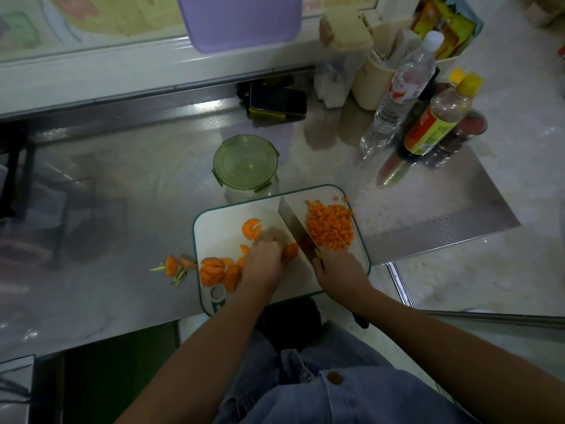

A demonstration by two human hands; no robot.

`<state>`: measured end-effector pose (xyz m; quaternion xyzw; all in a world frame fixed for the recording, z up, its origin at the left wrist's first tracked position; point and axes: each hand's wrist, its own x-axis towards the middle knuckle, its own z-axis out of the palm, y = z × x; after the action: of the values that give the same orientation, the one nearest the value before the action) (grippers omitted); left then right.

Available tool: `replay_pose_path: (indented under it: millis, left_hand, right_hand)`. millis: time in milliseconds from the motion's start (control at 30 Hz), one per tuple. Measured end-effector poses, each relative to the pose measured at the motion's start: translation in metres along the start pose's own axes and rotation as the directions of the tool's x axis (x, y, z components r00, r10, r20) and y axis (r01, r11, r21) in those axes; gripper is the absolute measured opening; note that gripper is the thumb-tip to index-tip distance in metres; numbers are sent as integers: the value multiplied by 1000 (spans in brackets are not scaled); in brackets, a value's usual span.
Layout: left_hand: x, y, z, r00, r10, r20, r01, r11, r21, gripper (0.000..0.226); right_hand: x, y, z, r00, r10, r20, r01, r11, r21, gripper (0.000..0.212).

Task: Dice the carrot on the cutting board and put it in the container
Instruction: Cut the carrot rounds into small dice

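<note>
Gripping the knife (296, 224) in my right hand (339, 270), I curl my left hand (264, 261) fingers (269, 239) over a carrot piece (291, 250) on the cutting board (220, 228).

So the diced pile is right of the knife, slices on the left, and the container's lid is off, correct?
Not quite. The head view shows the green lid on the container. The diced pile is right of the knife, slices on the left.
</note>
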<state>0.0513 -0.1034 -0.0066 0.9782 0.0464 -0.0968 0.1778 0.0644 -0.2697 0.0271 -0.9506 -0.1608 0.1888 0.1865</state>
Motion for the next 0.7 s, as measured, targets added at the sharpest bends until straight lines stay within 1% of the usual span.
replay_pose_path:
  millis: [200, 433, 533, 700]
  left_hand:
    - [0, 0, 2, 1000, 3, -3, -3, 1000, 16, 23]
    - [0, -1, 3, 999, -14, 31, 14, 1000, 22, 21]
    - [0, -1, 3, 999, -11, 42, 11, 1000, 8, 26]
    - [1, 0, 3, 999, -17, 40, 17, 1000, -3, 28]
  right_hand:
    - [5, -6, 13, 999, 49, 19, -49, 999, -4, 18]
    - [10, -9, 0, 998, 43, -40, -41, 998, 47, 20]
    - [6, -11, -7, 999, 12, -47, -10, 999, 37, 18]
    - [2, -13, -4, 999, 26, 29, -27, 999, 32, 17]
